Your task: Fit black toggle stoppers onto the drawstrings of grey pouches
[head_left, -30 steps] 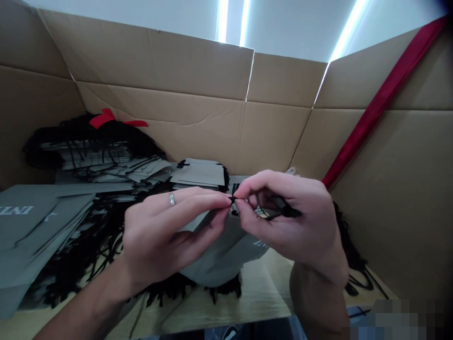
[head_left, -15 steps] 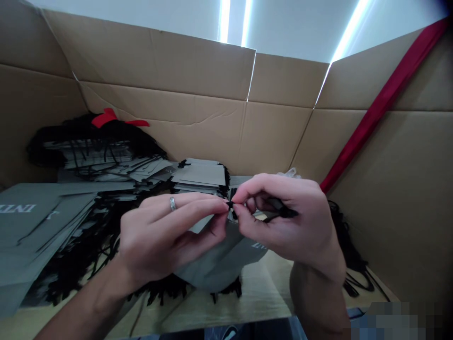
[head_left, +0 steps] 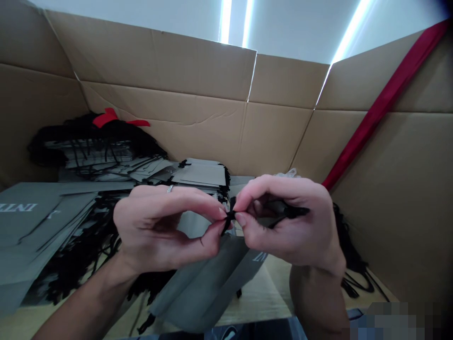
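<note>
Between both hands a black ribbon (head_left: 231, 216) is drawn together into what looks like a small knot. My left hand (head_left: 166, 226), with a ring on one finger, pinches it from the left between thumb and forefinger. From the right, the thumb and forefinger of my right hand (head_left: 286, 219) pinch it too. A dark length of ribbon (head_left: 295, 211) runs through the right palm. Just below the fingers hangs a grey bag (head_left: 208, 288) with white lettering, partly hidden by my hands.
Grey bags with black ribbons (head_left: 53, 222) lie in piles at the left. A smaller grey stack (head_left: 200, 174) stands at the back. Black cords (head_left: 354, 255) lie at the right. Cardboard walls (head_left: 170, 108) enclose the table (head_left: 262, 297), and a red strip (head_left: 378, 104) runs down the right one.
My hands have shifted slightly, and the left fingers have rolled to a rounder pinch. More of the ribbon shows at the knot. The grey bag has swung lower and to the left.
</note>
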Available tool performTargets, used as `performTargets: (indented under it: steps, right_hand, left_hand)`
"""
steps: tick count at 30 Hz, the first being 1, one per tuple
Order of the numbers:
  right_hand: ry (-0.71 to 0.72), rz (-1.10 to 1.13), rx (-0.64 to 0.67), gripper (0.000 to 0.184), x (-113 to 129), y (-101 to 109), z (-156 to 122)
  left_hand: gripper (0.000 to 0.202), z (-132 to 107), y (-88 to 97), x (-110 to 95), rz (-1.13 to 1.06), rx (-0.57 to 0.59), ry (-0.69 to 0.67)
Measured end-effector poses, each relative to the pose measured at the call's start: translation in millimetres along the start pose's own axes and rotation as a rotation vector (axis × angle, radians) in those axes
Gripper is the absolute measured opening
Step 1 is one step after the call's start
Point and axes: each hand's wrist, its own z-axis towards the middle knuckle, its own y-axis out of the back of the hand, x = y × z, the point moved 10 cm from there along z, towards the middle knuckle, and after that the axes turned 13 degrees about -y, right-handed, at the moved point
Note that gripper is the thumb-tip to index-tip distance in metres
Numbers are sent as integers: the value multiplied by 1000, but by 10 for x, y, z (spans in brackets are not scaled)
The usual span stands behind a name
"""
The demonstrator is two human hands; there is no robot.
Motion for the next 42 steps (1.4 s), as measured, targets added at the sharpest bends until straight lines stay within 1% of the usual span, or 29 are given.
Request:
performTargets:
  steps: [5, 8, 9, 11, 12, 14, 15, 16, 17, 20, 23, 24, 26, 28, 30, 32, 34, 36, 38, 40, 42]
  right_hand:
    - [-30, 45, -13, 21, -53, 9, 15]
    - [-10, 54, -26, 20, -47, 13, 16]
    - [0, 47, -38, 19, -39, 21, 14]
    - [30, 13, -91, 18, -7, 61, 2]
    - [44, -16, -128, 18, 13, 89, -8]
    - [68, -77, -196, 20, 59, 147, -38]
    - [77, -102, -214, 20, 80, 168, -52]
    - [82, -118, -216, 21, 96, 181, -62]
    - [93, -121, -203, 21, 112, 189, -69]
    - [109, -89, -112, 25, 105, 193, -50]
    - [162, -29, 41, 46, 75, 113, 4]
    - [195, -7, 95, 48, 76, 67, 17]
    - [249, 40, 167, 34, 75, -9, 36]
    - [259, 71, 179, 19, 57, -39, 59]
    - [237, 82, 177, 15, 28, -47, 74]
    - [218, 90, 191, 17, 7, -49, 74]
    - [191, 130, 212, 20, -24, -45, 76]
    - [177, 202, 237, 23, -44, -53, 75]
    - [186, 273, 249, 23, -42, -65, 71]
    - [210, 299, 230, 22, -20, -62, 65]
    - [204, 283, 197, 22, -18, -45, 69]
  left_hand:
    - [20, -8, 13, 63, -105, -46, 39]
    - [24, -3, 16, 91, -173, -68, 39]
    - [25, 1, 17, 101, -204, -75, 39]
    - [27, -3, -9, 165, -293, -74, 97]
    - [28, -17, -54, 216, -356, -50, 161]
    - [26, -80, -194, 316, -459, 43, 324]
    - [21, -115, -256, 341, -477, 97, 386]
    - [15, -140, -298, 348, -468, 145, 418]
    - [8, -150, -321, 338, -441, 184, 420]
    - [10, -130, -304, 272, -340, 211, 339]
    - [12, -113, -260, 189, -281, 195, 240]
    - [15, -112, -252, 159, -268, 195, 207]
    - [18, -117, -255, 116, -246, 212, 164]
    - [16, -130, -277, 107, -234, 238, 161]
    - [10, -140, -289, 114, -220, 253, 171]
    - [8, -147, -282, 110, -211, 259, 173]
    - [10, -156, -262, 98, -224, 262, 171]
    - [16, -166, -240, 89, -286, 261, 179]
    - [17, -169, -238, 77, -372, 272, 184]
    - [13, -171, -247, 90, -395, 298, 197]
    - [12, -179, -270, 117, -339, 346, 211]
